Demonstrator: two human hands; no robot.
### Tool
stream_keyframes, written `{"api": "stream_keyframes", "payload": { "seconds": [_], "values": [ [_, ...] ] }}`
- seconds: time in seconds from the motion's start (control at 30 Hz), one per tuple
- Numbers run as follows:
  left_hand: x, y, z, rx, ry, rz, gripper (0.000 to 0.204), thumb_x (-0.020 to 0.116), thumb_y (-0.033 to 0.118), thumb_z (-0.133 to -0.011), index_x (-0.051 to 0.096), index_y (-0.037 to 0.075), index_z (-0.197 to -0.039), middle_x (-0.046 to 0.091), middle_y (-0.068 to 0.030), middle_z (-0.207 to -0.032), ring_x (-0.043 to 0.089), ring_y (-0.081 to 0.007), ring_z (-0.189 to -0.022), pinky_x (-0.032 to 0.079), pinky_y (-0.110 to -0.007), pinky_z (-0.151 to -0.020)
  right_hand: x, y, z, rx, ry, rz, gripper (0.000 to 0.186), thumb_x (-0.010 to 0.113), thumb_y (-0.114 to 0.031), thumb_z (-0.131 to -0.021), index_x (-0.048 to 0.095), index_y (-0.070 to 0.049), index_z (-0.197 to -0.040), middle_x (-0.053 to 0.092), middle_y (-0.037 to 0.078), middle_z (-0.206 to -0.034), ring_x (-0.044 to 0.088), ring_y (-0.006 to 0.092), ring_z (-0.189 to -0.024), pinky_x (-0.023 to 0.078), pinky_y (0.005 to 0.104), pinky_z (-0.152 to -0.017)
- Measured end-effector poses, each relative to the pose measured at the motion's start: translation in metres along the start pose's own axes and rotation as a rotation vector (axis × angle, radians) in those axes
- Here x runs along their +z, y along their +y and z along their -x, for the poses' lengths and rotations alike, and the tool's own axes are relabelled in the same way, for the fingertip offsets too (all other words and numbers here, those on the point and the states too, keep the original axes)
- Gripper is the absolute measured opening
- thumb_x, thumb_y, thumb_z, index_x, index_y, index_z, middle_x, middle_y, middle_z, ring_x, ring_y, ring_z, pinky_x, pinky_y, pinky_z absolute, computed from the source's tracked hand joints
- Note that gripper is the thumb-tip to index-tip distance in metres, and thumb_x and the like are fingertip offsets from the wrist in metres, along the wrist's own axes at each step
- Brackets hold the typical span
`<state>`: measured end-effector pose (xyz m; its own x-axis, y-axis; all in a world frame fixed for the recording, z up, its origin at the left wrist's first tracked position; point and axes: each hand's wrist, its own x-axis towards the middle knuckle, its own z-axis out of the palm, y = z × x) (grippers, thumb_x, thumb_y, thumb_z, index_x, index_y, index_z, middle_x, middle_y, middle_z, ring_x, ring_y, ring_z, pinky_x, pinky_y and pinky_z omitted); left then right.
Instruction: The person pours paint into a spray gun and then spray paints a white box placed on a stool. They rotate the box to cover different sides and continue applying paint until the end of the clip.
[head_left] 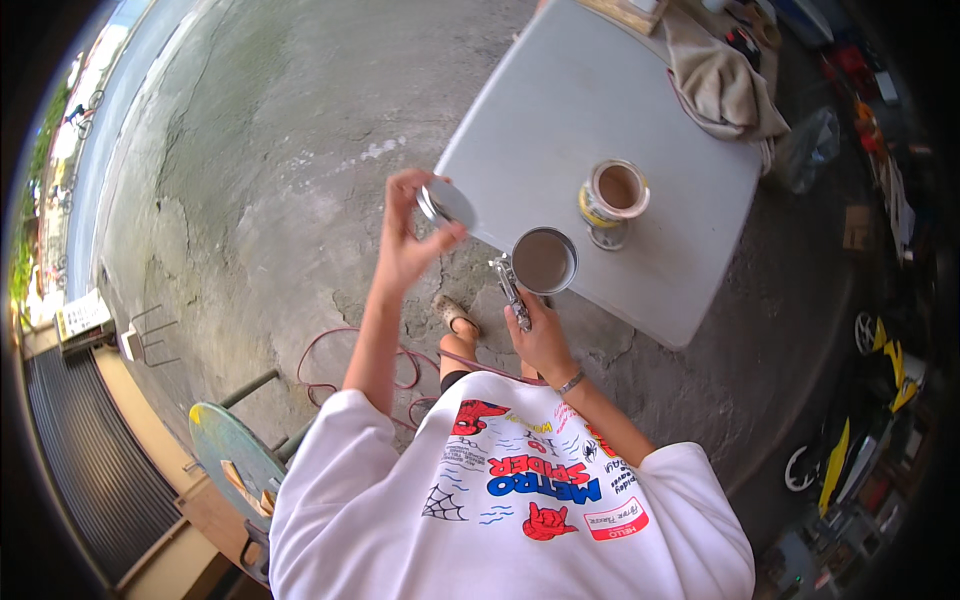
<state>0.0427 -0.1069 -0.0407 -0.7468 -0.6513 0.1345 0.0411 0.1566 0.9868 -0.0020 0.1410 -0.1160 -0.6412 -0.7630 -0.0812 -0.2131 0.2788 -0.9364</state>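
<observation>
My left hand [408,235] grips a round silver metal lid [452,204] by its edge, off the table's left corner. In my right hand [540,340] is a metal spray gun [508,292]. The gun's round cup [545,261] is uncovered and has brown liquid in it. It sits by the near edge of the pale table [560,110]. Behind it on the table stands an open paint can [598,207] with a yellow label and brown paint inside. A shiny round metal piece [608,236] shows just below the can.
A beige cloth [715,85] lies bunched at the table's far right corner. A red hose [305,365] curls over the concrete floor [270,150] near my feet. To the left is a round green stool-like top [222,450]. Yellow and black items [890,365] line the right side.
</observation>
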Motion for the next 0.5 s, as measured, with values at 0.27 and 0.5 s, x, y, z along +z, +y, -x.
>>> {"api": "stream_keyframes", "payload": {
  "seconds": [0.27, 0.5],
  "values": [
    [-0.078, 0.029, 0.034, 0.291, -0.121, -0.507, 0.062, 0.091, 0.026, -0.068, 0.051, 0.010, -0.112, 0.059, -0.0185, -0.140, 0.056, -0.0374, -0.126, 0.044, -0.047, -0.106, 0.117, -0.042, -0.048, -0.059, -0.268, -0.023, 0.033, 0.066, -0.016, -0.092, 0.061, 0.001, -0.120, 0.070, 0.029, -0.104, 0.067, 0.0469, -0.098, 0.053, 0.0527, -0.079],
    [-0.222, 0.056, 0.006, 0.308, -0.096, -0.690, 0.059, 0.088, 0.031, -0.071, 0.057, 0.008, -0.115, 0.060, -0.0164, -0.139, 0.060, -0.0383, -0.121, 0.049, -0.046, -0.101, 0.249, -0.094, -0.111, -0.185, -0.309, -0.020, 0.031, 0.062, -0.020, -0.093, 0.063, 0.003, -0.114, 0.070, 0.030, -0.095, 0.066, 0.0495, -0.096, 0.053, 0.0562, -0.079]
  ]
}}
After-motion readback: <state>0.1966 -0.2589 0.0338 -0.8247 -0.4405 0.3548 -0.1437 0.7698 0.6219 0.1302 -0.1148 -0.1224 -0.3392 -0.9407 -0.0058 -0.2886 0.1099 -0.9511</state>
